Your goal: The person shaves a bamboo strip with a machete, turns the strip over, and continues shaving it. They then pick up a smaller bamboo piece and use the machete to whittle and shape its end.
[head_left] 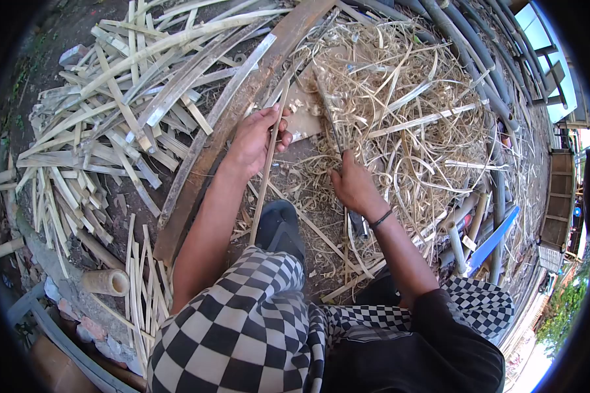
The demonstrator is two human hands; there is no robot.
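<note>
Left hand (pixel 255 141) is gripping a thin bamboo strip (pixel 267 171), fingers closed around its upper part; the strip is running from far, near the wooden block (pixel 303 118), down toward the shoe (pixel 280 226). Right hand (pixel 354 187) is wrapped around the handle of a long knife (pixel 328 111), blade pointing far into the shavings (pixel 400 98). Blade and strip are sitting near each other at the block; can't tell if the edge is actually biting into the strip.

Progress, judging by the piles: a lot is looking already done. A big heap of split slats (pixel 111 111) is lying on the left, cut to rough lengths, and a thick mat of curled shavings is covering the ground on the right and far side. A smaller bundle of thin strips (pixel 141 288) is lying near left, beside a short bamboo tube (pixel 108 281).

What's left: the strip in hand is looking like it's still being trimmed, and the slat heap is probably still waiting for the same treatment. No finished stack is clearly showing apart from that near bundle, so I'm reading this as mid-batch.
</note>
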